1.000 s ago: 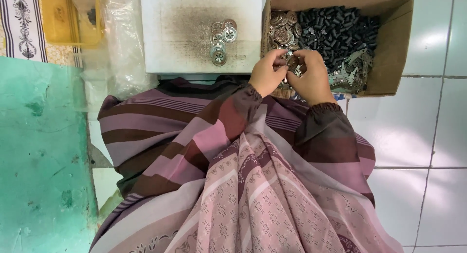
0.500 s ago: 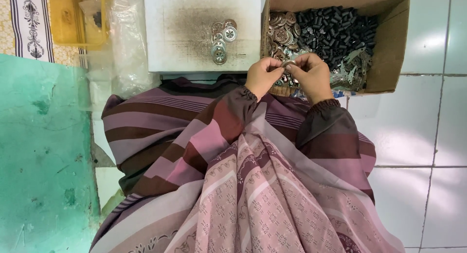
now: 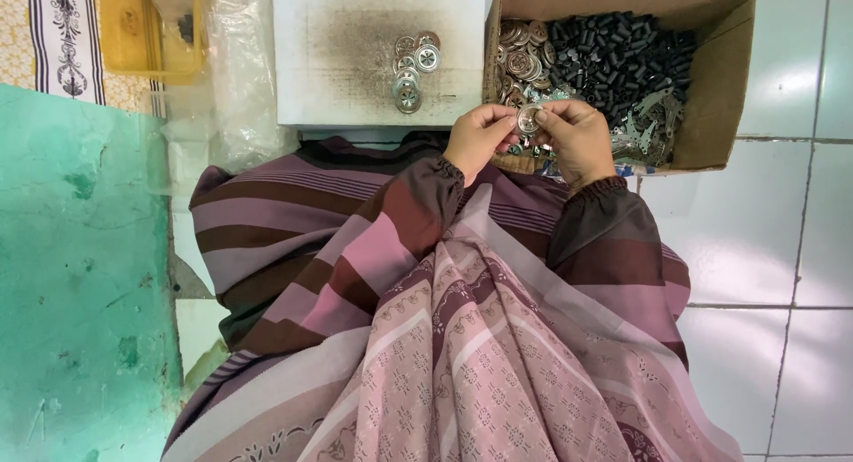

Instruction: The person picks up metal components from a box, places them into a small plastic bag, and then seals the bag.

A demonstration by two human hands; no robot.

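Observation:
Both my hands meet at the near edge of a cardboard box (image 3: 721,89) and pinch one round silver metal disc (image 3: 530,117) between their fingertips. My left hand (image 3: 477,139) grips the disc's left side, my right hand (image 3: 577,139) its right side. Inside the box lie silver discs (image 3: 520,58) at the left, small black cylinders (image 3: 613,58) in the middle and flat metal brackets (image 3: 647,129) at the near right. A small pile of finished silver discs (image 3: 411,69) rests on the white block (image 3: 346,53) to the left of the box.
My lap is covered by striped maroon sleeves and a pink patterned cloth (image 3: 462,355). A crumpled clear plastic bag (image 3: 238,80) and a yellow tray (image 3: 147,35) sit at the far left. A green surface (image 3: 80,275) lies left, white floor tiles (image 3: 782,249) right.
My hands have stayed at the box's near edge, turning and working the small disc between the fingertips. The pile on the white block looks the same.

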